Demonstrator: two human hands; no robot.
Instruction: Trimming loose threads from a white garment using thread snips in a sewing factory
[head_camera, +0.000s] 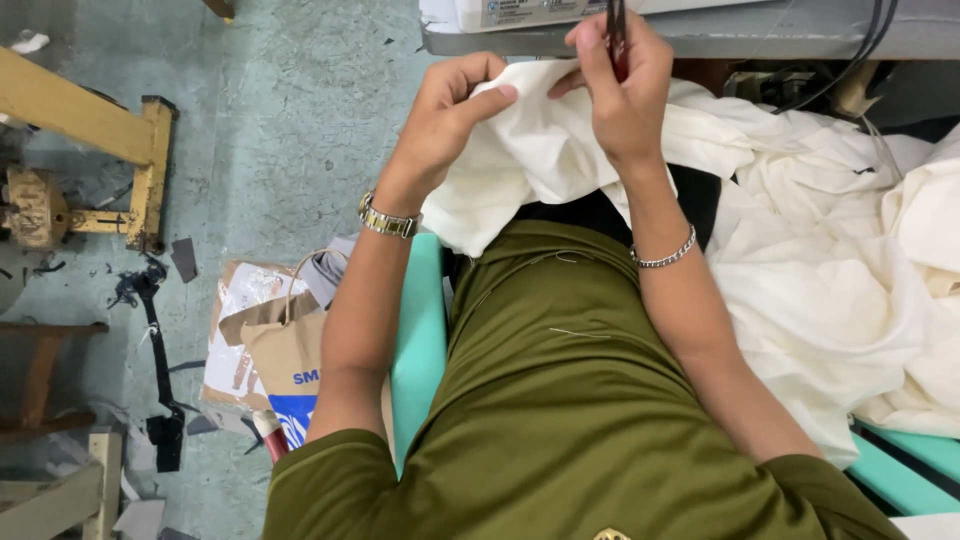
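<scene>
Cream cloth (560, 150), soft and matte, lies bunched in deep rumpled folds across the person's lap and spills in a thick heap to the right, over a teal bench (420, 330). Its far edge is gathered up at the near rim of a grey machine table (760, 40). Left hand (445, 115) is curled tight, pinching a fold of the cloth between thumb and fingers; a metal-link watch (388, 220) sits on that wrist. Right hand (620, 85), just beside it, is clamped on a slim dark tool with red handles (617, 40), held upright against the same fold; a silver chain bracelet (665, 255) circles its wrist. Near left, a crumpled brown paper bag (285, 355) rests on the scuffed green floor (280, 130).
</scene>
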